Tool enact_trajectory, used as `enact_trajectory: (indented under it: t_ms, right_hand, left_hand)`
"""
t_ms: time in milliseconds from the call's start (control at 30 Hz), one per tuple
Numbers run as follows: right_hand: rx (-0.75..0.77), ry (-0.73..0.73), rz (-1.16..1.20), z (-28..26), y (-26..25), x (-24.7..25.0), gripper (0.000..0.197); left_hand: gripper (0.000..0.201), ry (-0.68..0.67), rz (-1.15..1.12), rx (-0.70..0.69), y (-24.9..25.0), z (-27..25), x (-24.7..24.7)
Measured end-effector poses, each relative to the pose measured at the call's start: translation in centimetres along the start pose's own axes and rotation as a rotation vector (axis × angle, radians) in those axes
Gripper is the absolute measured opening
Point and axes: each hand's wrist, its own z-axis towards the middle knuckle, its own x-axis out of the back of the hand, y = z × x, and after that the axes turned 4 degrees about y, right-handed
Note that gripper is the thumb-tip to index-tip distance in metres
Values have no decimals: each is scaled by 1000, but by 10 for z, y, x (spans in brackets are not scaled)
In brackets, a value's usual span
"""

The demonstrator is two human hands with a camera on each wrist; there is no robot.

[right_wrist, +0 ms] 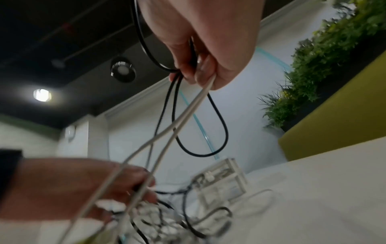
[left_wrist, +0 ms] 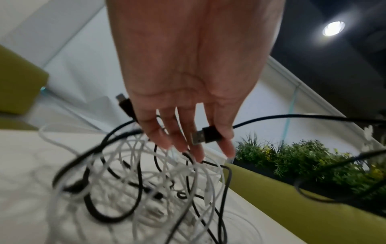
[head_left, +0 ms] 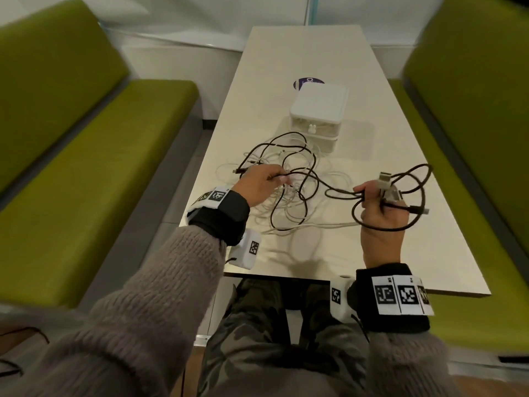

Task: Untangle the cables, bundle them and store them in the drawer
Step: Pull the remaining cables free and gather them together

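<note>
A tangle of black and white cables [head_left: 289, 196] [left_wrist: 146, 189] lies on the pale table [head_left: 372, 253], in front of a small white drawer box [head_left: 317, 110] [right_wrist: 221, 178] whose drawers look closed. My left hand [head_left: 282, 179] [left_wrist: 194, 148] hovers over the heap and pinches a black cable; a black USB plug [left_wrist: 205, 137] shows at its fingers. My right hand [head_left: 372, 193] [right_wrist: 194, 72] is raised to the right, gripping loops of black cable [head_left: 412, 179] [right_wrist: 208, 132] together with a grey cable [right_wrist: 177, 125] that runs down toward the left hand.
Green upholstered benches [head_left: 86, 167] [head_left: 472, 124] flank the narrow table. A purple round sticker [head_left: 307, 80] lies behind the drawer box. Plants [left_wrist: 313, 161] stand behind the right bench. The table's near edge is just ahead of my knees.
</note>
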Motion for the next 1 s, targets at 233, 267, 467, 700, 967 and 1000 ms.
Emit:
enact_trajectory:
  t_ms: [233,267,467,700,967,1000]
  right_hand:
    - [-155,6,-44,-9,25,3,28]
    - [-167,-7,-39,-9,24,1,27]
    - [-188,-56,-79,-9,25,-3,28]
    - [-288,-188,-116,-15,23,-8,21]
    - [-356,-315,-100,-11,22,-2,18]
    - [-356,-330,-101,-10,21,-1,23]
  left_hand:
    - [9,251,-475,74,7,-29,32]
    - [5,280,-576,91,9,-34,35]
    - [6,272,-940,54,26,-57,33]
    - [12,296,-1190,50,38,-61,29]
    - [25,697,-962,129,28,-58,75]
    - [28,823,-897,133,25,-59,91]
